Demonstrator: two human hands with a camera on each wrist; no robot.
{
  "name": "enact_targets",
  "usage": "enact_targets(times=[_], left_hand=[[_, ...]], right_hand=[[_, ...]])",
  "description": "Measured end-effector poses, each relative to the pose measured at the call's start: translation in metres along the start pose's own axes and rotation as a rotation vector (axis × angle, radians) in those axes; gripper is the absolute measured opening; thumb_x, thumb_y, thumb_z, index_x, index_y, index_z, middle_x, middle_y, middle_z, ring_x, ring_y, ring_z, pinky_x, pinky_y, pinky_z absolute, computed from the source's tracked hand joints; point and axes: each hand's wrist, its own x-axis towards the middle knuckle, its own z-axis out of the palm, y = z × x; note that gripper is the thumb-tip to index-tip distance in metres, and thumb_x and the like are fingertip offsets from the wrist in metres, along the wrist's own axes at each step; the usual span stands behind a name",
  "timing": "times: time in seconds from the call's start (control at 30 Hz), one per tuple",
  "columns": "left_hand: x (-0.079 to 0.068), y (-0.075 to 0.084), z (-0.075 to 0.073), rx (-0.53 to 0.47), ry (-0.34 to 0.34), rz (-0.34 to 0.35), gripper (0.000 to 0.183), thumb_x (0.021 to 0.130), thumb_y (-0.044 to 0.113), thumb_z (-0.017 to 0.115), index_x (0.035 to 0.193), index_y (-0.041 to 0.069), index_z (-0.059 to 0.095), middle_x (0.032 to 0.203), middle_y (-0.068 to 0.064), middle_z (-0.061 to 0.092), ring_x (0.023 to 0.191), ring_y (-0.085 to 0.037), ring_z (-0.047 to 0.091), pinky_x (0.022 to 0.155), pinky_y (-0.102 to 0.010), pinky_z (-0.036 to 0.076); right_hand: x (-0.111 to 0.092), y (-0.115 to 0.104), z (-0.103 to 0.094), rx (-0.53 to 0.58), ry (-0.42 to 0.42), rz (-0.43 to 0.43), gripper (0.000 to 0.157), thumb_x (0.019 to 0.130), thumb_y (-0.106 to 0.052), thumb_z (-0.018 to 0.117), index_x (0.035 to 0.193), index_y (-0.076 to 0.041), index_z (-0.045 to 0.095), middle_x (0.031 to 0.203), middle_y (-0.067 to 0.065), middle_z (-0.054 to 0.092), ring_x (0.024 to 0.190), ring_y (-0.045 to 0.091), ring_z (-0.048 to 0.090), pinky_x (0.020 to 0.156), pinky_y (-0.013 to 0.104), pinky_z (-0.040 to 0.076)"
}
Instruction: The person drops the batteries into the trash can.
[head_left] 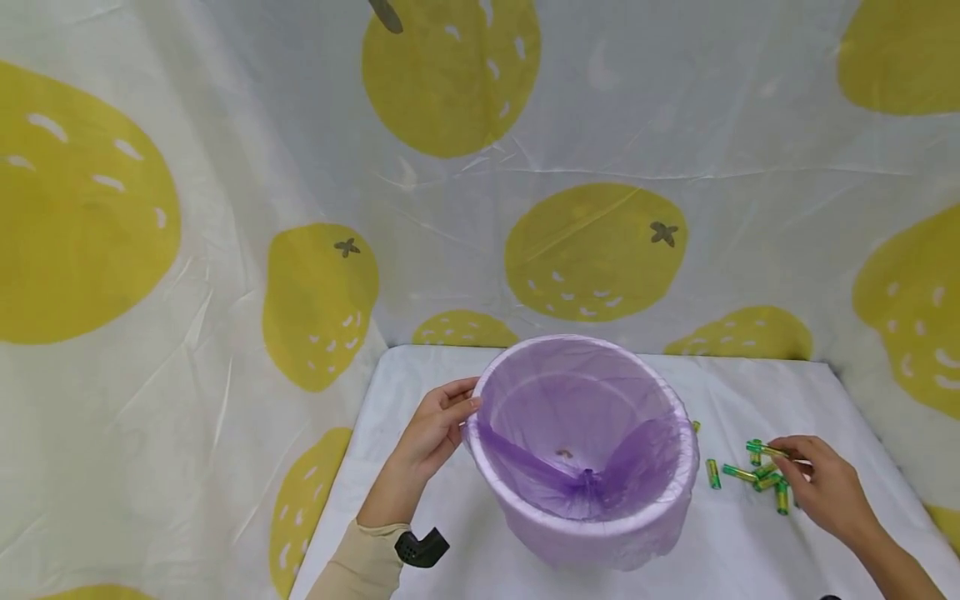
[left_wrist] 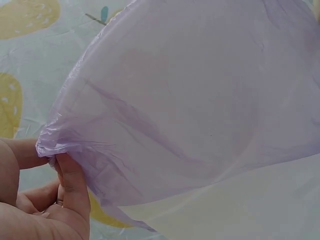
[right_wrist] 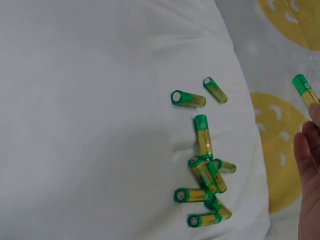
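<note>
My left hand [head_left: 435, 429] grips the left rim of a white bin [head_left: 592, 533] lined with a thin purple plastic bag [head_left: 555, 400]. In the left wrist view, the thumb and fingers pinch the rim through the bag [left_wrist: 190, 90]. The bin is tilted, its mouth facing me, and a knot of gathered plastic shows inside. At the right, my right hand [head_left: 828, 487] pinches one green and gold battery [right_wrist: 303, 87] between thumb and fingers, above the table. Several like batteries [right_wrist: 202, 172] lie loosely heaped on the cloth below that hand.
A white cloth covers the table [head_left: 742, 567]. Two batteries lie slightly apart from the heap, one of them a short battery [head_left: 712, 473] near the bin's right side. Hanging sheets printed with yellow fruit [head_left: 596, 250] enclose the table at the back and sides.
</note>
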Motion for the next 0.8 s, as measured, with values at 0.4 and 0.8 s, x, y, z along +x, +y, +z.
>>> enact_targets(times=[0.4, 0.8], left_hand=[[0.0, -0.004, -0.002, 0.002, -0.022, -0.004, 0.045, 0.099, -0.009, 0.057, 0.14, -0.019, 0.043, 0.113, -0.014, 0.066, 0.096, -0.018, 0.068, 0.08, -0.026, 0.059], [0.0, 0.0, -0.001, 0.027, -0.026, 0.008, 0.045, 0.099, -0.008, 0.057, 0.139, -0.02, 0.043, 0.113, -0.014, 0.065, 0.096, -0.019, 0.067, 0.08, -0.027, 0.059]], right_hand=[[0.026, -0.03, -0.013, 0.076, 0.1, -0.105, 0.03, 0.081, 0.018, 0.075, 0.105, -0.001, 0.07, 0.101, -0.008, 0.058, 0.087, -0.015, 0.048, 0.073, -0.002, 0.041], [0.049, -0.07, -0.019, 0.083, 0.092, -0.189, 0.032, 0.081, 0.019, 0.075, 0.104, -0.001, 0.069, 0.104, -0.008, 0.057, 0.094, -0.015, 0.047, 0.082, -0.003, 0.037]])
